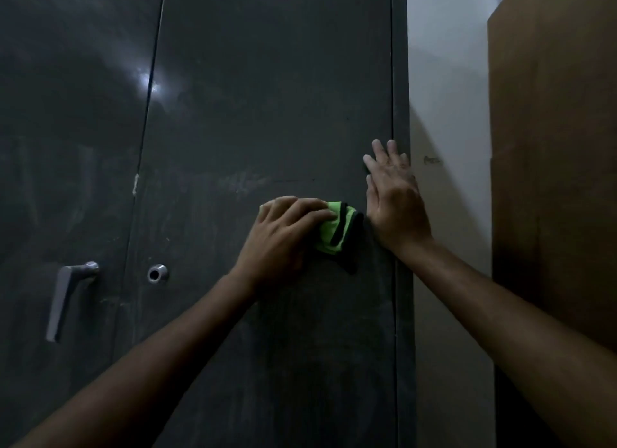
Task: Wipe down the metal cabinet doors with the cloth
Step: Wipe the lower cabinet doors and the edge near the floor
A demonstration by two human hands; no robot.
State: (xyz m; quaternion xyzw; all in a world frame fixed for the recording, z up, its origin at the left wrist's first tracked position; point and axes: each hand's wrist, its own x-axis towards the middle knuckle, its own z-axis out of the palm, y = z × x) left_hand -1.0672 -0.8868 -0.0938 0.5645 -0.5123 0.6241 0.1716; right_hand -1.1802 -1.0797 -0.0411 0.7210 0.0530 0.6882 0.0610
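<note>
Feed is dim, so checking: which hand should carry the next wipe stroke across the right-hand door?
Left. The left hand already grips the green cloth against the right door. The right hand lies flat and empty at that door's right edge, probably bracing.

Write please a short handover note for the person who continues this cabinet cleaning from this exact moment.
Left hand: presses the green cloth on the right cabinet door, fingers curled over it, about mid-height near the right edge.
Right hand: flat and open on the same door's right edge, holds nothing.
Done: cannot tell for sure; smears show on both doors.
Left: the rest of the right door, then the left door around the lever handle and the lock.
</note>
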